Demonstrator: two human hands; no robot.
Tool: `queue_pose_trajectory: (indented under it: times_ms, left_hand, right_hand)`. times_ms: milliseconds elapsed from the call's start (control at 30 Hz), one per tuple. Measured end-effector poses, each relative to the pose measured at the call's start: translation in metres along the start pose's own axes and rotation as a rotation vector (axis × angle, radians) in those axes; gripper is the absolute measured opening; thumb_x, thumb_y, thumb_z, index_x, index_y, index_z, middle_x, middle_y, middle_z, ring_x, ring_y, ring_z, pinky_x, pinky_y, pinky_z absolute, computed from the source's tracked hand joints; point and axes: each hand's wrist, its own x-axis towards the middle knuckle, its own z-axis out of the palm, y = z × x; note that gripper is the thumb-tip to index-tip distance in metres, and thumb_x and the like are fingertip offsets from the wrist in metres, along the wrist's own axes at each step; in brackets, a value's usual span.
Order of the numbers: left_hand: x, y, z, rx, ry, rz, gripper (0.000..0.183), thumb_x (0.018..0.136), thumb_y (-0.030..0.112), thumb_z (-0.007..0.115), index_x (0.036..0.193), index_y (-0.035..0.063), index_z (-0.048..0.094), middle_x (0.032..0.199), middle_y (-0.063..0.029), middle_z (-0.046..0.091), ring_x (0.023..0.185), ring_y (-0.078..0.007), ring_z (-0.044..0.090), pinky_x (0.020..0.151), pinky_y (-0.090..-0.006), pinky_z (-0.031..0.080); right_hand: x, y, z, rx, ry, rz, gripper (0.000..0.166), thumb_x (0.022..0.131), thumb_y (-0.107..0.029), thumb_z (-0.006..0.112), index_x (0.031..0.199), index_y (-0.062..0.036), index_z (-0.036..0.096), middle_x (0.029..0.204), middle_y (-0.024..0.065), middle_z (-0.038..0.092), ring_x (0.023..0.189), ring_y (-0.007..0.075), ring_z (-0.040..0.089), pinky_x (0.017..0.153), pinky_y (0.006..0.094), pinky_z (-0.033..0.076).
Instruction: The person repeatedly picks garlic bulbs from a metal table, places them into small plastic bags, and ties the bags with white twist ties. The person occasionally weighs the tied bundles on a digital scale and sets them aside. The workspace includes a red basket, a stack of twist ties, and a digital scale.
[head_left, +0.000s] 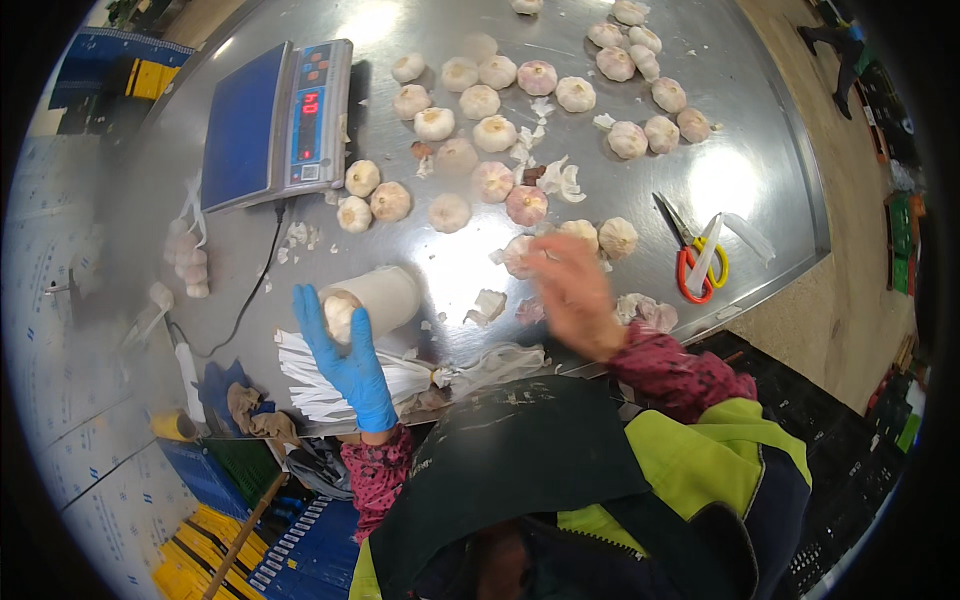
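Observation:
My left hand, in a blue glove, is at the near open end of a white tube lying on the steel table. A garlic bulb sits in that opening, between my thumb and fingers. My right hand is bare and blurred by motion. Its fingertips are over a garlic bulb; whether they grip it is unclear. Just beyond are two more bulbs, one partly covered and one in plain sight. Loose garlic skin lies between my hands.
A blue-topped digital scale stands at far left, its cord trailing nearer. Several garlic bulbs spread across the table. Red-and-yellow-handled scissors lie right. White strips line the near edge; netted garlic lies left. A person's legs show far right.

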Motion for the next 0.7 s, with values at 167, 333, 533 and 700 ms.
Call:
queue_pose_trajectory:
  times_ms: [167, 333, 533, 700]
  left_hand:
    - [0.004, 0.004, -0.002, 0.144, -0.032, 0.004, 0.057, 0.104, 0.029, 0.055, 0.152, 0.0025, 0.041, 0.162, -0.0168, 0.032, 0.149, -0.0310, 0.031, 0.122, -0.0447, 0.025]
    - [0.003, -0.004, -0.005, -0.007, -0.025, -0.065, 0.059, 0.101, 0.021, 0.060, 0.153, 0.0006, 0.040, 0.161, -0.0163, 0.035, 0.148, -0.0297, 0.033, 0.121, -0.0434, 0.026]
    - [-0.005, -0.002, -0.011, -0.055, -0.010, -0.134, 0.059, 0.099, 0.014, 0.063, 0.152, 0.0005, 0.041, 0.159, -0.0163, 0.038, 0.146, -0.0285, 0.036, 0.121, -0.0398, 0.027]
    - [-0.008, 0.004, -0.014, -0.101, -0.002, -0.145, 0.053, 0.099, 0.012, 0.062, 0.149, 0.0018, 0.047, 0.158, -0.0152, 0.040, 0.145, -0.0275, 0.038, 0.119, -0.0389, 0.029]
  right_hand:
    - [-0.018, 0.053, -0.067, -0.339, -0.023, 0.205, 0.058, 0.071, 0.010, 0.057, 0.127, -0.0048, 0.062, 0.127, 0.0164, 0.060, 0.122, 0.0391, 0.053, 0.103, 0.0461, 0.044]
    - [-0.005, 0.075, -0.071, -0.059, -0.073, 0.299, 0.054, 0.077, 0.008, 0.060, 0.130, -0.0036, 0.061, 0.129, 0.0143, 0.061, 0.118, 0.0315, 0.060, 0.099, 0.0377, 0.048]
    - [0.045, 0.020, -0.058, 1.035, -0.151, 0.774, 0.054, 0.094, -0.017, 0.064, 0.143, 0.0021, 0.050, 0.134, 0.0188, 0.061, 0.119, 0.0284, 0.064, 0.103, 0.0396, 0.052]
    - [0.072, -0.015, -0.021, 1.782, -0.316, 0.909, 0.057, 0.103, -0.025, 0.048, 0.150, 0.0035, 0.035, 0.143, 0.0302, 0.051, 0.126, 0.0378, 0.058, 0.108, 0.0474, 0.048]
